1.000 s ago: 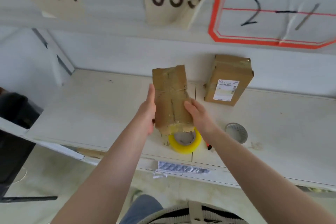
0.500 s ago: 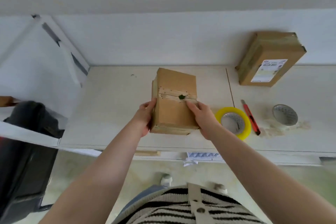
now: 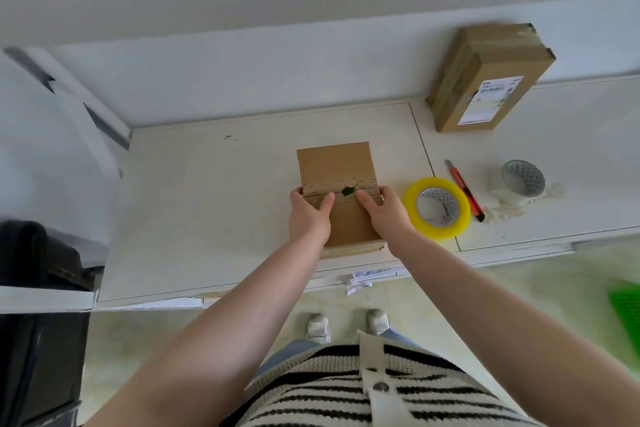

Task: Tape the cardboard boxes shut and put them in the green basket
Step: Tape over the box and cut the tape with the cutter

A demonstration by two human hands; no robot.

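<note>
At the left edge of the frame a dark bin or bag [image 3: 38,288] stands beside the white surface [image 3: 207,204]. Near the middle lies the cardboard box [image 3: 337,194], flat on the surface with its flap seam facing up. A second ago it was held upright in the air over the yellow tape roll; half a second ago it was coming down, and now it rests on the surface, squared to the person.

The left hand [image 3: 308,215] holds the box's left edge, thumb laid along the seam, fingers wrapped over the side; its grip is closed on the box. The right hand [image 3: 381,215] mirrors it on the right edge, thumb on the seam, also gripping the box. A small green scrap [image 3: 347,191] sits on the seam between the thumbs. No fresh tape appears across the seam, so the box looks ready for taping rather than finished.

Just right of the box lies the yellow tape roll [image 3: 437,207], then a red utility knife [image 3: 465,191], then a clear tape roll [image 3: 523,178]. In the upper right a second box [image 3: 491,78] with a white label lies against the wall. At the far right edge, on the floor, a sliver of the green basket [image 3: 627,312] shows. The wall is plain white; crumpled paper [image 3: 363,282] pokes out below the surface's front edge.
</note>
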